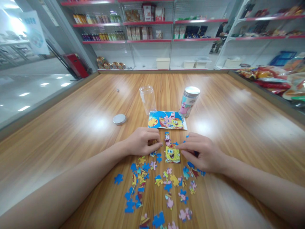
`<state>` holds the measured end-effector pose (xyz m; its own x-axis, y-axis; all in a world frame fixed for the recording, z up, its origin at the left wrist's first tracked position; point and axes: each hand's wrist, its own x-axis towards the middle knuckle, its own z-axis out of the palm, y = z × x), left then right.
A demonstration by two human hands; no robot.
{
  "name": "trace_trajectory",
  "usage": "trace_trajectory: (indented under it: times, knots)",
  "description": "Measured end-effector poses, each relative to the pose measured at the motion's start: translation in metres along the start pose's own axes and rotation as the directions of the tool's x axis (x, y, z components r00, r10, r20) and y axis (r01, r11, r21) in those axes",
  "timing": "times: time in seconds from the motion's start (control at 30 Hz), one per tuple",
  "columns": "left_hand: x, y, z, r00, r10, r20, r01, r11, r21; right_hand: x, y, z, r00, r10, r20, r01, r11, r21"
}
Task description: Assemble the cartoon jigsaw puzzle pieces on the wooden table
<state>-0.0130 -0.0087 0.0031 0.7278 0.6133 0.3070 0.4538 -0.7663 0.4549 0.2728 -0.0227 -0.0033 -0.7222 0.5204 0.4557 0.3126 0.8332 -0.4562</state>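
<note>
A partly joined jigsaw puzzle [172,154] lies on the table, showing a yellow cartoon face with a narrow pink-and-blue strip above it. Just left of the strip is my left hand [145,141], fingers curled and thumb close to the forefinger; whatever they may hold is hidden. My right hand [202,151] reaches in from the other side, its forefinger stretched to the puzzle's upper right edge beside a small blue piece, thumb apart. Loose puzzle pieces [158,219] lie scattered below both hands, and a few are partly covered by the right hand. Behind the puzzle lies a printed picture sheet [166,121].
A clear open jar [147,99] and a labelled can with a silver lid [189,101] stand behind the sheet. A loose round lid [119,119] lies on the left. Beyond the wooden table [78,108] are shelves of goods; snack bags [271,79] sit at the right.
</note>
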Motion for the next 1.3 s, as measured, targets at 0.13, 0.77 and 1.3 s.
trace_trajectory:
  times: [0.13, 0.77, 1.3]
  knots:
    - [0.0, -0.003, 0.002, 0.998, 0.037, -0.046, -0.035, 0.998, 0.051, 0.0, -0.002, 0.002, 0.998, 0.016, 0.063, -0.017, 1.0, 0.013]
    - [0.004, -0.003, -0.001, 0.981, 0.196, 0.005, -0.196, 0.979, 0.049, 0.002, -0.001, 0.002, 0.995, 0.079, 0.062, -0.081, 0.996, 0.024]
    - [0.006, 0.0, -0.001, 0.985, 0.171, 0.024, -0.171, 0.985, 0.023, -0.001, -0.019, 0.006, 0.998, -0.056, 0.001, 0.055, 0.996, -0.076]
